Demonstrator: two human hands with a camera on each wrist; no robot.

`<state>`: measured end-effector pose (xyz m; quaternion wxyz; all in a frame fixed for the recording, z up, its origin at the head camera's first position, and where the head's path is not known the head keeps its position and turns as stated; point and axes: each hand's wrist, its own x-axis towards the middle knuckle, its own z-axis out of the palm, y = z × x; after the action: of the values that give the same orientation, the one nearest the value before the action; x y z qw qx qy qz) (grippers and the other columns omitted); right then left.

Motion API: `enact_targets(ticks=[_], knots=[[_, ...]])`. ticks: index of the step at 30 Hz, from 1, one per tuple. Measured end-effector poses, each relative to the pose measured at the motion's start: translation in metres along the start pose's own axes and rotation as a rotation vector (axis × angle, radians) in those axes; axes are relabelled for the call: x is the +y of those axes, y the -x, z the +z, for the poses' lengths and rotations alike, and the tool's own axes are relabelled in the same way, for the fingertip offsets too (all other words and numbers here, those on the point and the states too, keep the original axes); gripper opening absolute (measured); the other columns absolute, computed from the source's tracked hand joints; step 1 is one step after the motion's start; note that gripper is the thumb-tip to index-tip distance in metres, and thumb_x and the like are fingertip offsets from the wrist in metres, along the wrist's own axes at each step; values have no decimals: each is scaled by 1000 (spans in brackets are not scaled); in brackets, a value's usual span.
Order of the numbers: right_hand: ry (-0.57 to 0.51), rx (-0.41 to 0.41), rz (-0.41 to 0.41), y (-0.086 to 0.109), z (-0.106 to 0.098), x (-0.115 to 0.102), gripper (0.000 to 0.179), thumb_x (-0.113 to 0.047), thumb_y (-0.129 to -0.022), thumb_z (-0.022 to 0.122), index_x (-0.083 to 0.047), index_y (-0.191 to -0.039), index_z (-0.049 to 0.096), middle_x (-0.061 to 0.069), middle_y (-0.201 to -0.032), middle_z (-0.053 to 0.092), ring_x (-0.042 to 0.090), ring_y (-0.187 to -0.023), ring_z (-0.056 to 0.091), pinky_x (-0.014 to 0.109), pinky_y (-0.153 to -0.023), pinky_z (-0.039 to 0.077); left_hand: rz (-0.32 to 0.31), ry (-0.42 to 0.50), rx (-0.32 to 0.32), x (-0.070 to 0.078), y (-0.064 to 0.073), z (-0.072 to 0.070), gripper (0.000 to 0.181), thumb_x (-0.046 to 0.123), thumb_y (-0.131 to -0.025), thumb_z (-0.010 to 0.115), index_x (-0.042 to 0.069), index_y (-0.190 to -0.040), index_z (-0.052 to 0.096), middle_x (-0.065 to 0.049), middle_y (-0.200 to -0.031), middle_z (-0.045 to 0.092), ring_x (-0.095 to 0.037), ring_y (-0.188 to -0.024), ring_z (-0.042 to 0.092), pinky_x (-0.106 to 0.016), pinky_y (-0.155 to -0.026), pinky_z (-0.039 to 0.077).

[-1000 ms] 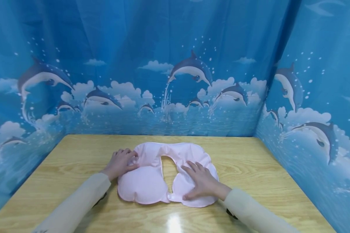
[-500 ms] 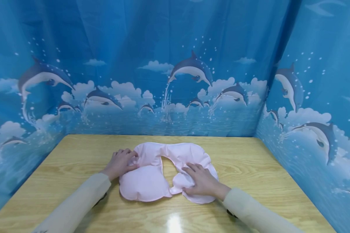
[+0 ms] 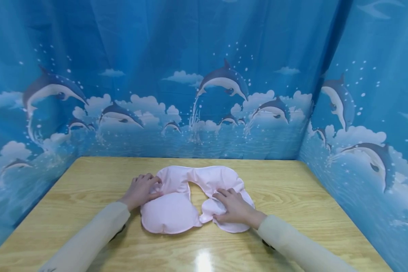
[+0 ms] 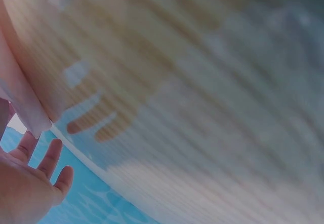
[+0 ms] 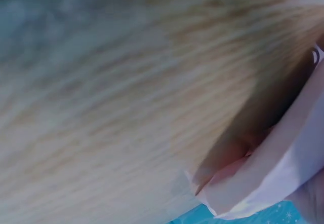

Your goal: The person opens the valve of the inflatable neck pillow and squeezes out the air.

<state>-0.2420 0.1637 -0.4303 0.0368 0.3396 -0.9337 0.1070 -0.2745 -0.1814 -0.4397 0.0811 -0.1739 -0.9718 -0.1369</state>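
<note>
A pale pink, puffy U-shaped neck pillow [image 3: 170, 211] lies on the table, its two ends meeting at the near side around a central gap. At its left edge, my left hand [image 3: 143, 190] rests with fingers spread and slightly bent. The left wrist view shows several of that hand's fingers [image 4: 49, 158] apart from each other beside the pillow's edge [image 4: 23, 92]. My right hand [image 3: 236, 207] grips the right lobe, with fabric bunched between thumb and fingers. Most of that hand is hidden behind the pillow [image 5: 273, 168] in the right wrist view.
The wood-grain table [image 3: 292, 211] extends around the pillow on all sides. A blue curtain [image 3: 156, 49] printed with dolphins closes off the back and sides. Light glares on the table near its front.
My right hand's thumb and fingers have drawn closer, bunching the right lobe. The pillow's near edge has shifted away from me, its joined ends slightly rightward. The left hand has stayed nearly still.
</note>
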Motion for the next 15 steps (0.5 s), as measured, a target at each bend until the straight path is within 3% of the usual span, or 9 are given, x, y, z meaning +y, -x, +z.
enact_targets(ticks=[8,15], knots=[[-16,-18,10,0,-2,1,66,-49,-74,66,-14,-128,49,14,-134,46,33,-111,47,52,-84,41,2,-7,-3,0,-1,-1,33,47,-81,63,23,-103,59,-7,-106,55,-34,-100,50,-56,-84,35],[-101,-35,90,4,0,3,93,-60,-69,67,-16,-141,29,16,-146,25,40,-121,39,57,-87,39,-1,-5,-8,1,0,-2,33,45,-81,64,21,-102,59,-8,-105,55,-34,-99,50,-56,-84,35]])
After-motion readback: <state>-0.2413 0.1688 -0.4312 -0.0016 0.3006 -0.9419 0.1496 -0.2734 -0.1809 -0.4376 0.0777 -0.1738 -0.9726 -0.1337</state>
